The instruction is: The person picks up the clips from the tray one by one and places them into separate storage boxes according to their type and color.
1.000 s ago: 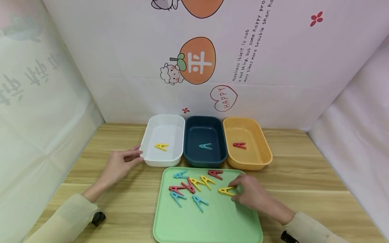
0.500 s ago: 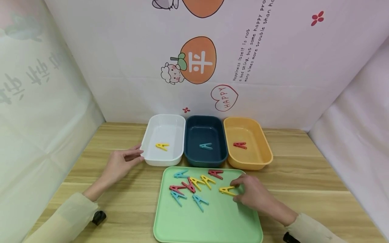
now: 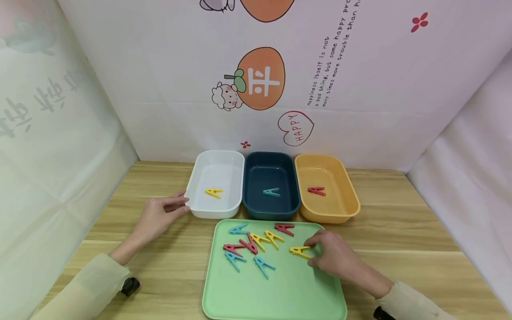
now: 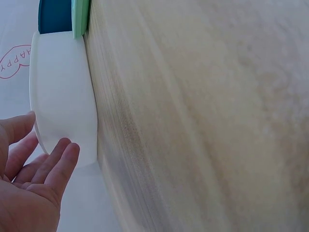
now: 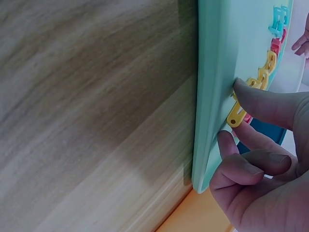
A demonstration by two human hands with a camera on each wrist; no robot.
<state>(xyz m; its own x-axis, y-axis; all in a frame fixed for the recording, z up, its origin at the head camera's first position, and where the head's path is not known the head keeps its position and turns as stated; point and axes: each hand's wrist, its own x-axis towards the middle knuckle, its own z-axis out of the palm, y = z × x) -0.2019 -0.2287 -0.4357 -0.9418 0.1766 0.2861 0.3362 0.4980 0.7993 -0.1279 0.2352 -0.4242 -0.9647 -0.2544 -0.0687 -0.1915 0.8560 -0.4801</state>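
Observation:
In the head view, my right hand point(image 3: 336, 255) pinches the legs of a yellow clothespin point(image 3: 298, 251) at the right side of a green tray point(image 3: 276, 302). The right wrist view has thumb and a finger on either side of that yellow clothespin point(image 5: 236, 115). My left hand point(image 3: 158, 218) touches the near left corner of a white bin point(image 3: 216, 214). Its fingers point(image 4: 63, 166) lie loosely against the bin's outer wall in the left wrist view. Several other clothespins are grouped on the tray's far half, including a blue one point(image 3: 264, 266) and a red one point(image 3: 285, 229).
A dark blue bin point(image 3: 272, 215) and an orange bin point(image 3: 332, 218) stand beside the white one, behind the tray. One clothespin lies in each: yellow point(image 3: 214, 192), blue point(image 3: 272, 192) and red point(image 3: 317, 190). A printed cloth wall point(image 3: 180, 89) rises behind the wooden table point(image 3: 168, 275).

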